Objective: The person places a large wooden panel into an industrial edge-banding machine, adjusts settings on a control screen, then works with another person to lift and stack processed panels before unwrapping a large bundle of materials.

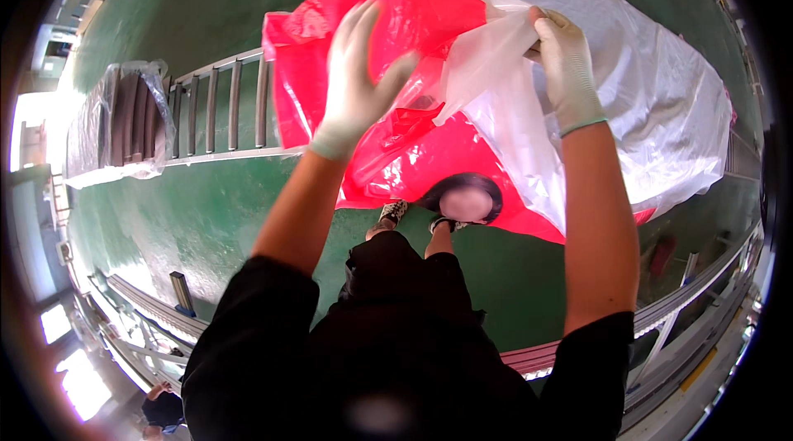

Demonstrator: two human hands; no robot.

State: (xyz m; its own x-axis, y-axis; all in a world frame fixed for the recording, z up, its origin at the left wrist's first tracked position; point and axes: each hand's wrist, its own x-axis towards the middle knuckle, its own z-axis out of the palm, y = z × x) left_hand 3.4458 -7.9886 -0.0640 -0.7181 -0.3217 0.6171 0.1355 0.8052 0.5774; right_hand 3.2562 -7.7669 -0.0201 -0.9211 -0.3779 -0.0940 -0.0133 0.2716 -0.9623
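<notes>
A glossy red plastic sheet [314, 53] is spread out before me, with a round dark-edged print [467, 197] near its lower edge. Over it my left hand [363, 78], in a pale glove, has its thumb and fingers apart; whether it touches the red plastic is unclear. My right hand [568, 65], gloved as well, pinches a gathered edge of thin white plastic film [487, 53] and holds it up. Farther right, more of the whitish film [661, 102] covers a long bulky shape. What lies beneath the film is hidden.
A roller conveyor [219, 106] runs leftward from the red plastic, with a bundle of brown strips in clear wrap [132, 123] on it. Rails [157, 301] cross behind me on the green floor [248, 201]. Another person [163, 408] shows at lower left.
</notes>
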